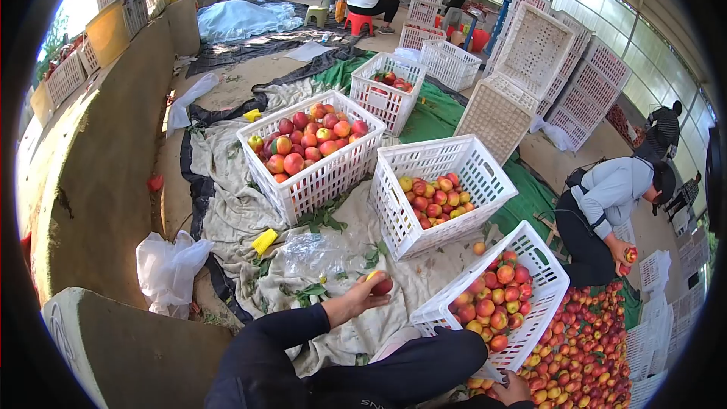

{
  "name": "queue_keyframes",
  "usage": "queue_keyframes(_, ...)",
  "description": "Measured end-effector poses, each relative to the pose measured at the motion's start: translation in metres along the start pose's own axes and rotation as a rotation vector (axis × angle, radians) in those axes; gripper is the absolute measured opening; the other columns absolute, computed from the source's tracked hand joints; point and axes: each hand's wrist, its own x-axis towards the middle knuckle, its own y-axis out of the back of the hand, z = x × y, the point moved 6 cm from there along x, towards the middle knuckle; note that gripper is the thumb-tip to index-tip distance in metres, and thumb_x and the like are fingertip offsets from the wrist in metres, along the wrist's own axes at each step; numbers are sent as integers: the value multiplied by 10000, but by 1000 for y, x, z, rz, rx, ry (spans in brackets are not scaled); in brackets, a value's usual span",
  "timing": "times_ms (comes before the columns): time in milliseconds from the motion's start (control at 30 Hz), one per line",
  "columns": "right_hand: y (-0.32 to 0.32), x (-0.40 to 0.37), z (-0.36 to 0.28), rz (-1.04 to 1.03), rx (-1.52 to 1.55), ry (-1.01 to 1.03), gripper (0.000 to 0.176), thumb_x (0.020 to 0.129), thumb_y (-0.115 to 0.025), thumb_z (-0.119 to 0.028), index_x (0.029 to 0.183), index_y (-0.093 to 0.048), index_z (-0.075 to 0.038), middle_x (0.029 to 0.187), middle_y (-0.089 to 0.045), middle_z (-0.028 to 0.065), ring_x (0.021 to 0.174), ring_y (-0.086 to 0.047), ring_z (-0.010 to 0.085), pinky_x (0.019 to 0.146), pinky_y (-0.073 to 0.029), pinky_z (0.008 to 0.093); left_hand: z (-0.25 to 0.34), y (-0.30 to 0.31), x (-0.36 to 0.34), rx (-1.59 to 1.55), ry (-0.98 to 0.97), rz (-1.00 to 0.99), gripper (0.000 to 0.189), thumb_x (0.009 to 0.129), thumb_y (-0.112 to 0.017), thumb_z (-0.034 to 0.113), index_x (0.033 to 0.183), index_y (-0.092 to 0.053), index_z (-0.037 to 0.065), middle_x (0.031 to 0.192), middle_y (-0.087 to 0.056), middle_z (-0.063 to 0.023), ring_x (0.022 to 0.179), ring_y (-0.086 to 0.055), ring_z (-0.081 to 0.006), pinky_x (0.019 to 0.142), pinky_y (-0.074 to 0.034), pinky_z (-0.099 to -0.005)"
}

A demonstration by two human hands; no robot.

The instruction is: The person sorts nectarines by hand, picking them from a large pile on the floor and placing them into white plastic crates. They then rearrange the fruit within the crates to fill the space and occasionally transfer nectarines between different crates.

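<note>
My left hand [354,303] is closed around a red-and-yellow nectarine [382,285], held above the pale cloth on the ground. At the bottom edge, my right hand [515,391] is low beside a large loose pile of nectarines [583,344]. Its fingers are partly hidden, and I cannot see whether they hold a fruit. Close to my knee, a white plastic crate [547,282] leans toward me, partly filled with nectarines. Beyond it stands another white crate [401,221] with fruit in its bottom. A fuller crate [303,203] stands to the left.
A single nectarine [478,248] lies between crates. Yellow pieces [265,241], clear plastic and leaves lie on the cloth. A white plastic bag [173,269] sits by the low concrete wall [98,174]. At right, a co-worker [606,204] holds fruit. Stacked crates [534,53] stand behind.
</note>
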Motion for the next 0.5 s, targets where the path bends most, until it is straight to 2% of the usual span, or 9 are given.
queue_keyframes(33, 1, 2, -2, 5, 5, -2, 474, 850, -709, -290, 1250, -576, -74, 928, -705, 159, 777, -685, 252, 729, -540, 380, 59, -32, 18, -30, -162, -118, 486, 931, -626, 394, 1322, -440, 173, 1218, -555, -124, 955, -649, -307, 840, -572, -419)
queue_keyframes(100, 3, 4, -4, -43, 26, -29, 463, 857, -691, -232, 1268, -558, -67, 958, -704, 145, 755, -678, 202, 697, -549, 358, 198, -119, -5, -127, -530, -382, 644, 975, -509, 461, 1462, -276, 110, 1436, -406, -192, 1162, -570, -389, 881, -553, -404)
queue_keyframes(133, 7, 4, -9, -36, 29, -36, 463, 857, -691, -232, 1268, -558, -67, 958, -704, 145, 755, -678, 202, 697, -549, 358, 248, -143, -7, -208, -599, -379, 727, 982, -493, 460, 1518, -134, 125, 1461, -377, -214, 1218, -529, -414, 911, -533, -422)
queue_keyframes(200, 18, 3, -24, -26, -17, -42, 557, 773, -736, -362, 1236, -588, -89, 1026, -701, 139, 867, -703, 254, 768, -542, 368, 307, -176, -9, -217, -705, -353, 787, 987, -473, 463, 1536, -22, 125, 1487, -349, -229, 1251, -511, -398, 954, -502, -426)
queue_keyframes(300, 27, -1, -40, -9, -39, -64, 549, 772, -718, -379, 1234, -589, -111, 1060, -689, 151, 897, -691, 295, 775, -537, 394, 296, -189, 22, 34, -718, -389, 761, 998, -445, 452, 1542, -33, 116, 1489, -350, -236, 1249, -520, -369, 985, -477, -420)
queue_keyframes(333, 30, -3, -46, -17, -57, -79, 548, 772, -700, -385, 1238, -586, -119, 1096, -676, 157, 907, -679, 326, 776, -535, 419, 264, -190, 13, 173, -731, -362, 713, 992, -461, 455, 1491, -158, 44, 1451, -393, -263, 1192, -565, -367, 944, -508, -418)
queue_keyframes(367, 33, -5, -49, 4, -88, -93, 553, 771, -730, -384, 1224, -593, -99, 1004, -689, 157, 879, -687, 290, 789, -526, 375, 224, -183, 16, 259, -623, -352, 647, 1001, -458, 433, 1475, -236, 53, 1403, -469, -234, 1161, -590, -334, 930, -511, -403)
queue_keyframes(433, 36, -8, -51, 35, -64, -30, 537, 775, -711, -383, 1221, -592, -110, 1050, -674, 162, 881, -675, 306, 792, -523, 391, 134, -157, 22, 383, -392, -387, 507, 1020, -437, 382, 1405, -400, 53, 1344, -547, -175, 1137, -606, -298, 932, -503, -392)
queue_keyframes(500, 38, -12, -53, 41, -73, -56, 527, 791, -680, -421, 1226, -582, -139, 1070, -671, 142, 947, -654, 329, 789, -517, 435, 49, -131, 10, 538, -243, -404, 513, 1028, -412, 379, 1408, -396, 35, 1363, -530, -187, 1165, -587, -300, 977, -473, -414)
